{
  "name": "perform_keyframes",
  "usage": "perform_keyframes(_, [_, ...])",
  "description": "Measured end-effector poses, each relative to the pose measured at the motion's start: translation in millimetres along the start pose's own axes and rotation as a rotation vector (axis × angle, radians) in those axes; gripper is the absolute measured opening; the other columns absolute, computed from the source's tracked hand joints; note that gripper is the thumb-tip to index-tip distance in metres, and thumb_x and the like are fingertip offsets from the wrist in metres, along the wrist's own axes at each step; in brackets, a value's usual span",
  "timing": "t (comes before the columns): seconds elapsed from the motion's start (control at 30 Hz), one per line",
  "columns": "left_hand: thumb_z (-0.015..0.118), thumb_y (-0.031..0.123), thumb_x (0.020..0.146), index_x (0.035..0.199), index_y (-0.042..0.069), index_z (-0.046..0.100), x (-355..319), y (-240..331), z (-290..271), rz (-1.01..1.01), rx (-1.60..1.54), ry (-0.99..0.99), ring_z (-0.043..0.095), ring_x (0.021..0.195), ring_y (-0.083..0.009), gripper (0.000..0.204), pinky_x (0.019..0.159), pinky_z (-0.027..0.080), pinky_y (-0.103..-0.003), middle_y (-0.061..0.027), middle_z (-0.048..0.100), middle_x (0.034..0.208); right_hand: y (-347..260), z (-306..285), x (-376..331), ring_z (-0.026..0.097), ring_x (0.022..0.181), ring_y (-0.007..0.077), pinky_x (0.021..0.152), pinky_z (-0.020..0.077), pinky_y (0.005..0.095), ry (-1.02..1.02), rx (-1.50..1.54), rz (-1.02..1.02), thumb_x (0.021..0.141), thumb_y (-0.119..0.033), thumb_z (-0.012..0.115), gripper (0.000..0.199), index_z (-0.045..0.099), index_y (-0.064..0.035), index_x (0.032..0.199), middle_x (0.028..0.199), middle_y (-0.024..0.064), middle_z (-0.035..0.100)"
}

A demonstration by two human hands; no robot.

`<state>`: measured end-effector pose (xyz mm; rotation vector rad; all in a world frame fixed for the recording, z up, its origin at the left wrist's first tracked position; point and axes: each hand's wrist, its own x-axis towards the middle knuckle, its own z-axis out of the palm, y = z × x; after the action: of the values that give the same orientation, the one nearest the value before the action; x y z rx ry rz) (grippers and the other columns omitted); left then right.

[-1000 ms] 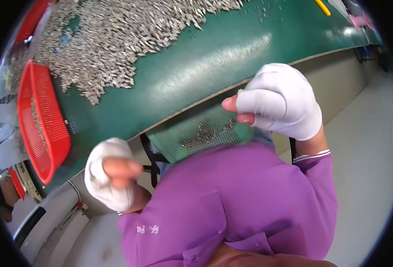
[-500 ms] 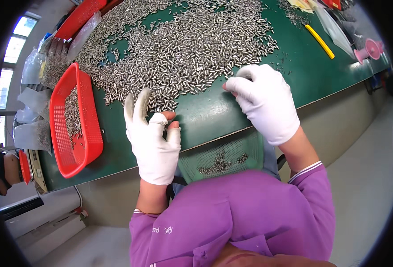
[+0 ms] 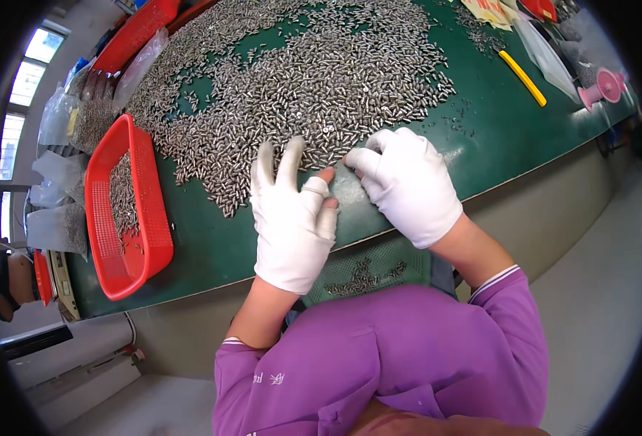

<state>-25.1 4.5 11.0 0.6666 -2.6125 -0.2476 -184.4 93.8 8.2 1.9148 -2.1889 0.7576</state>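
Note:
A wide heap of small silver metal pins [image 3: 313, 80] covers the green table [image 3: 495, 123]. My left hand [image 3: 292, 218], in a white glove with bare fingertips, lies flat with fingers spread at the heap's near edge. My right hand [image 3: 408, 182], also gloved, rests beside it with fingers curled onto the pins at the edge. Neither hand visibly holds anything. Below the table edge, over my lap, a green mesh tray [image 3: 368, 272] holds a few pins.
A red mesh basket [image 3: 128, 211] with pins in it stands at the left of the table. Clear bags of parts [image 3: 59, 116] lie beyond it. A yellow tool [image 3: 522, 78] and a pink spool [image 3: 603, 89] lie at the far right.
Both hands have come up from below the table edge onto the table and moved together at the near edge of the pin heap.

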Motion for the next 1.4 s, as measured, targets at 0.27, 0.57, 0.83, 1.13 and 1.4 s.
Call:
perform_keyframes(0.27, [0.069, 0.004, 0.071, 0.090, 0.008, 0.061, -9.5, -12.1, 3.6, -0.109, 0.015, 0.166, 0.036, 0.130, -0.0516, 0.021, 0.105, 0.035, -0.057, -0.0200, 0.046, 0.138, -4.8, -2.5, 0.5, 0.058, 0.076, 0.0266, 0.066, 0.0490, 0.0394, -0.065, 0.066, 0.000, 0.078, -0.015, 0.068, 0.016, 0.068, -0.0159, 0.093, 0.080, 0.0045, 0.059])
perform_keyframes(0.57, [0.066, 0.000, 0.071, 0.102, 0.010, 0.066, 0.5, -2.4, 8.2, -0.092, -0.011, 0.086, 0.035, 0.133, -0.0485, 0.032, 0.108, 0.033, -0.053, -0.0175, 0.045, 0.143, -0.5, 2.4, 6.3, 0.058, 0.080, 0.0267, 0.067, 0.0492, 0.0390, 0.038, 0.029, 0.035, 0.077, -0.016, 0.067, 0.012, 0.065, -0.0134, 0.089, 0.083, 0.0051, 0.058])
perform_keyframes(0.83, [0.070, 0.001, 0.071, 0.093, 0.008, 0.062, -1.0, -7.1, 5.8, -0.088, -0.045, 0.093, 0.037, 0.133, -0.0481, 0.025, 0.108, 0.034, -0.052, -0.0181, 0.046, 0.142, -9.9, 7.7, 10.1, 0.058, 0.080, 0.0269, 0.066, 0.0491, 0.0393, 0.013, 0.111, -0.014, 0.076, -0.015, 0.064, 0.008, 0.063, -0.0121, 0.084, 0.082, 0.0062, 0.055])
perform_keyframes(1.13, [0.070, 0.008, 0.074, 0.090, 0.009, 0.059, -5.1, -12.5, 5.8, -0.132, -0.026, 0.117, 0.036, 0.131, -0.0508, 0.020, 0.106, 0.034, -0.056, -0.0207, 0.045, 0.140, -11.5, 7.8, 9.4, 0.058, 0.081, 0.0267, 0.072, 0.0492, 0.0403, 0.046, 0.251, 0.029, 0.073, -0.013, 0.071, 0.014, 0.068, -0.0156, 0.086, 0.086, 0.0042, 0.061])
perform_keyframes(1.4, [0.068, 0.003, 0.077, 0.091, 0.007, 0.059, 6.2, -8.9, 9.8, -0.151, 0.030, 0.136, 0.039, 0.133, -0.0458, 0.017, 0.108, 0.035, -0.050, -0.0184, 0.048, 0.140, -20.4, 8.4, 14.5, 0.058, 0.083, 0.0263, 0.071, 0.0489, 0.0394, -0.030, 0.106, 0.059, 0.074, -0.020, 0.072, 0.013, 0.067, -0.0134, 0.084, 0.088, 0.0046, 0.060])
